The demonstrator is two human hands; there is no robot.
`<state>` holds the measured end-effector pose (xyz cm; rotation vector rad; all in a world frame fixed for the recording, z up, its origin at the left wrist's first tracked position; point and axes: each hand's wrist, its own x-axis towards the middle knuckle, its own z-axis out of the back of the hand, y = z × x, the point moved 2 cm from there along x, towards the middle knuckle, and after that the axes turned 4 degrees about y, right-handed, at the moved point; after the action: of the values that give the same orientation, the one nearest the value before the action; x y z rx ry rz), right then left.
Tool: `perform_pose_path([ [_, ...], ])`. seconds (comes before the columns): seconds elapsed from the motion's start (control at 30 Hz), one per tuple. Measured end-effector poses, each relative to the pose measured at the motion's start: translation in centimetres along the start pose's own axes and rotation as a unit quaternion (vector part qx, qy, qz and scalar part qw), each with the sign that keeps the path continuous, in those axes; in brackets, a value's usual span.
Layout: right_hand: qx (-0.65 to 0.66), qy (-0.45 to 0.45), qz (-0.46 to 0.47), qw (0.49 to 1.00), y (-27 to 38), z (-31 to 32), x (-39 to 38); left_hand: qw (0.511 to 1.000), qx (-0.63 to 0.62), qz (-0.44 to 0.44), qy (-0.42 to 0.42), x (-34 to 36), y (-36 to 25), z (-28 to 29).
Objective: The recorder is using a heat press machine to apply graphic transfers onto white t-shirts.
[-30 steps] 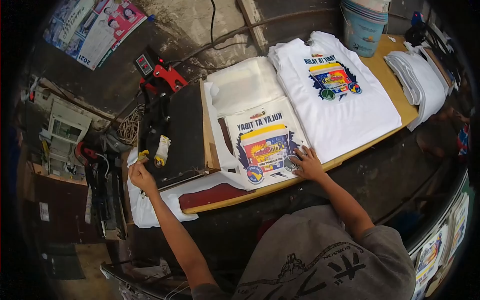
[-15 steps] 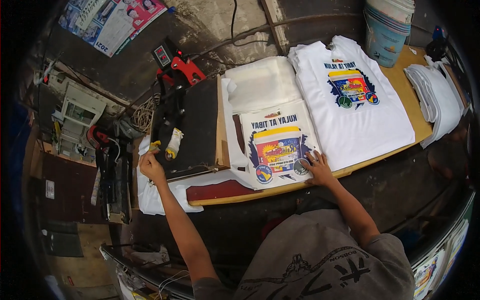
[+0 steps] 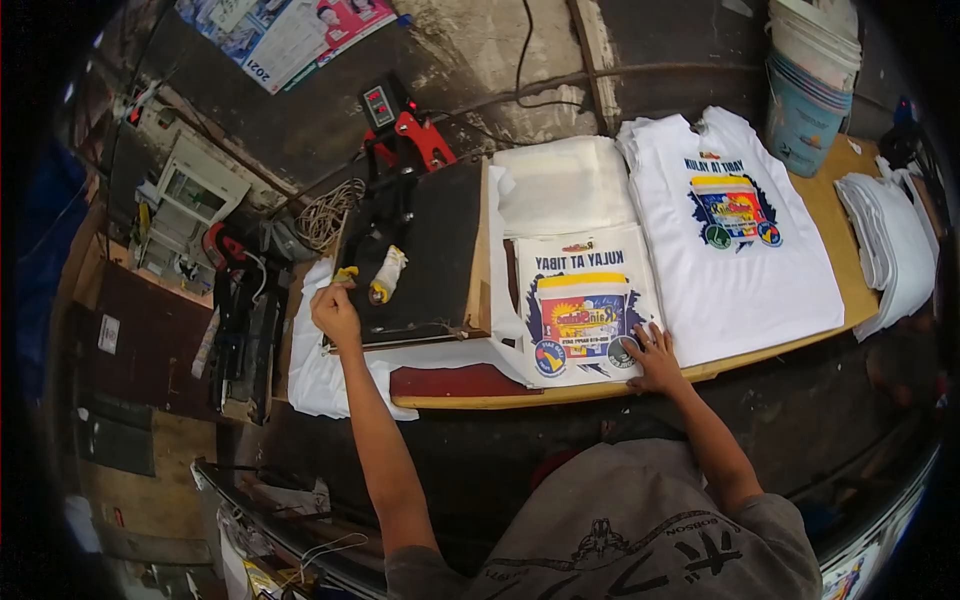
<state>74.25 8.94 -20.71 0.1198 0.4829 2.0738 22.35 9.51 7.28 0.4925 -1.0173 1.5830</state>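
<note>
A heat press [image 3: 440,240] with a dark flat top and a lever handle wrapped in white and yellow [image 3: 388,275] stands on the left part of the table. At the press's left edge, my left hand [image 3: 337,317] is closed on a small yellow piece [image 3: 345,275]; its exact kind is unclear. My right hand [image 3: 655,362] lies with fingers spread on the lower right corner of a stack of transfer sheets [image 3: 585,258], printed with a mirrored paint-bucket picture. White cloth [image 3: 345,388] shows below the press.
Right of the sheets lies a pile of white printed shirts [image 3: 745,285]. Blank whitish sheets [image 3: 560,185] sit behind. Stacked pails [image 3: 810,100] and folded white cloth [image 3: 880,240] are at the far right. Coiled cord [image 3: 325,215] and another press [image 3: 240,320] are left.
The view has shifted, so the table sits lower and farther right in the picture. Both hands keep their places, the left at the press edge, the right on the sheets.
</note>
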Motion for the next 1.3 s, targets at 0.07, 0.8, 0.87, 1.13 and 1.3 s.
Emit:
perform_pose_path([
  [0.07, -0.003, -0.007, 0.009, 1.0, 0.0, 0.0, 0.1, 1.0, -0.001, 0.001, -0.007, 0.0, -0.4, 0.1],
  [0.8, -0.02, 0.024, -0.018, 0.999, 0.0, -0.3, -0.1, 1.0, -0.021, -0.016, -0.014, 0.0, -1.2, 0.4],
  [0.87, -0.03, 0.023, -0.012, 0.999, -0.2, -0.6, 0.0, 0.999, -0.014, -0.028, -0.03, 0.0, -1.8, 0.5],
  [1.13, -0.041, 0.027, -0.007, 0.999, 0.0, -0.8, 0.7, 0.997, -0.03, -0.037, -0.058, 0.2, -1.5, 0.6],
  [1.3, -0.044, 0.03, -0.002, 0.999, -0.2, -0.8, 0.5, 0.998, -0.02, -0.03, -0.051, 0.0, -1.6, 0.5],
])
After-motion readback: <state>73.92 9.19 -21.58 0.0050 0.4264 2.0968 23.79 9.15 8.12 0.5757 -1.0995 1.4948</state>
